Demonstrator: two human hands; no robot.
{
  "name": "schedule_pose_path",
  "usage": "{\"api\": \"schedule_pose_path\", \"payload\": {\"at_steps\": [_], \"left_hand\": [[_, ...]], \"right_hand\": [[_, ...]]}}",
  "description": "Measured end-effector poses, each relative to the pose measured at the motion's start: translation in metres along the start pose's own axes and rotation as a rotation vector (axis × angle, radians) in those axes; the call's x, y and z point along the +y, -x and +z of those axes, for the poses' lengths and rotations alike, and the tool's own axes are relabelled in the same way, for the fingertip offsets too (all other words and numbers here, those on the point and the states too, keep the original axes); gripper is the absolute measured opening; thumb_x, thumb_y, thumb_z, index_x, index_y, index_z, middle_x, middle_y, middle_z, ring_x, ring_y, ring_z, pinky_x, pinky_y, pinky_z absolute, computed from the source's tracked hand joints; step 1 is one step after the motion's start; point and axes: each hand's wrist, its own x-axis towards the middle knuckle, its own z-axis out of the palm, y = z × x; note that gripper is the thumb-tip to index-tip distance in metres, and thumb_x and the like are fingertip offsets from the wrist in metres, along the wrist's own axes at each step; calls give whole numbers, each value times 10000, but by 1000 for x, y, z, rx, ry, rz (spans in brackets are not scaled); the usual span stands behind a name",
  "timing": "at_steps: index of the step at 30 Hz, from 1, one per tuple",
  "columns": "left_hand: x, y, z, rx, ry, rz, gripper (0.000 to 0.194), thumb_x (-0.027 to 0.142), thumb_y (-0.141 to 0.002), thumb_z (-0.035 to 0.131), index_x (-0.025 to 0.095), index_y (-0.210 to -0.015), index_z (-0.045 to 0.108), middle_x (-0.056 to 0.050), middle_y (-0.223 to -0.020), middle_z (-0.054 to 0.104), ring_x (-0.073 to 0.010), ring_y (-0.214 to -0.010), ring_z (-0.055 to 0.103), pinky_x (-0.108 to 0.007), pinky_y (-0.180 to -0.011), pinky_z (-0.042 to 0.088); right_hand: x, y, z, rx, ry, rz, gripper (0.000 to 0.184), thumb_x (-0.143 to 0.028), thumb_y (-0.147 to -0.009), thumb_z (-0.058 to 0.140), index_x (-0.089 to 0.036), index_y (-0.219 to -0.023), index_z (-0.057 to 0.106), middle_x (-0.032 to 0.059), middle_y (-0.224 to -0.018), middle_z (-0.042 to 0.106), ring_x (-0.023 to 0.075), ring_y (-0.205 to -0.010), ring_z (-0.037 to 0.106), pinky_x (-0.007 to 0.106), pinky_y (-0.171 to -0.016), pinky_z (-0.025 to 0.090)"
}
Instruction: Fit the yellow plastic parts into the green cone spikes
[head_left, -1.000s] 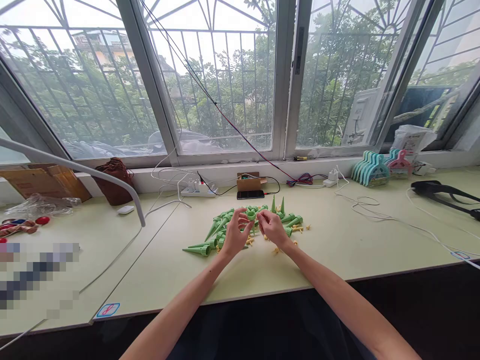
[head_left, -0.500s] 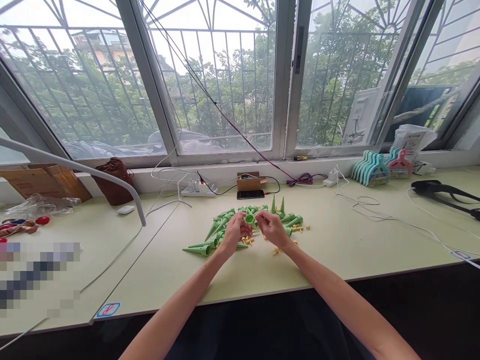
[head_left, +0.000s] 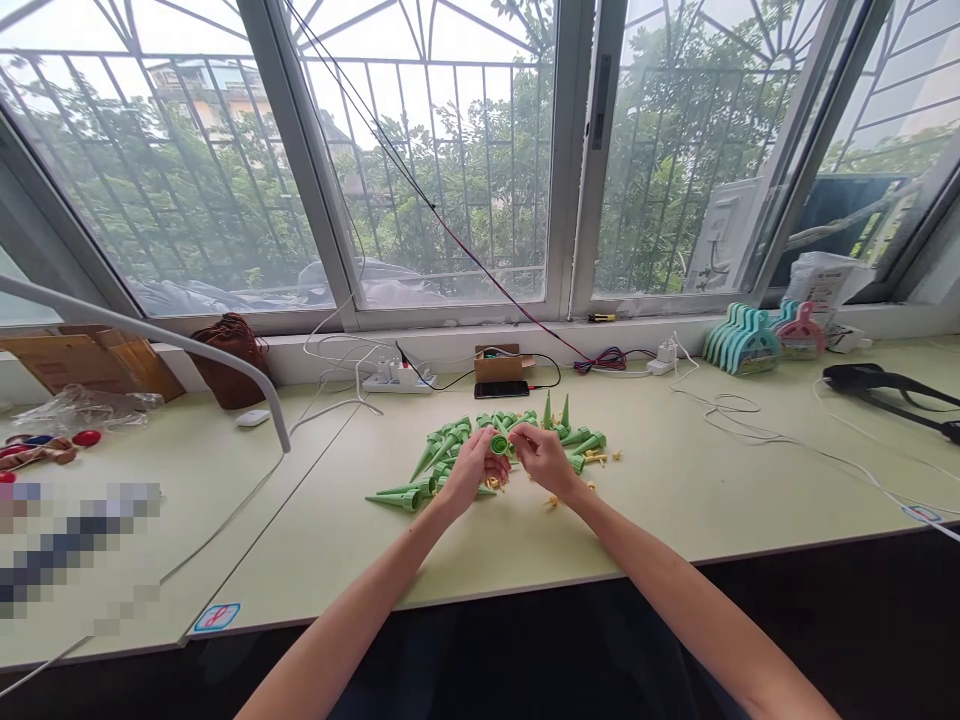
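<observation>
My left hand [head_left: 471,470] is closed around a green plastic watering spike [head_left: 499,444], its round threaded opening turned up towards me. Close by on the right, the fingers of my right hand [head_left: 541,455] are pinched together at the rim of that opening. Whatever they hold, if anything, is too small to make out. Several more green watering spikes [head_left: 407,498] lie in a heap around and behind my hands, and two cones [head_left: 565,411] stand point up. Small yellow plastic pieces [head_left: 552,501] are scattered among them and under my hands.
Behind the heap lie a black phone [head_left: 502,389] and a small open cardboard box [head_left: 499,365]. A power strip [head_left: 397,378] is to their left. Teal hangers [head_left: 739,340] stand at the back right, near black goggles [head_left: 885,385]. A white lamp arm [head_left: 247,365] crosses the left side.
The green spike's opening has tilted slightly in my left hand, and its fingers have curled further below it. My right fingers have shifted slightly left, closer to the rim.
</observation>
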Motion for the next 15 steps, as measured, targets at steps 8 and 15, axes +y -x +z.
{"api": "schedule_pose_path", "payload": {"at_steps": [8,15], "left_hand": [[1,1,2,25,-80,44,429,585,-806,597,187,-951,526,27,-550,570,-129,-456,563,-229,-477,450],[1,2,3,31,-215,121,432,595,-822,575,188,-941,493,42,-522,531,-124,-433,548,-205,-425,416]], "right_hand": [[3,0,1,-2,42,18,345,-441,-939,453,-191,-717,542,-26,-568,459,117,-523,383,235,-520,320],[6,-1,1,3,65,20,353,-421,-942,450,-192,-679,505,-37,-547,412,113,-515,358,243,-511,287]]}}
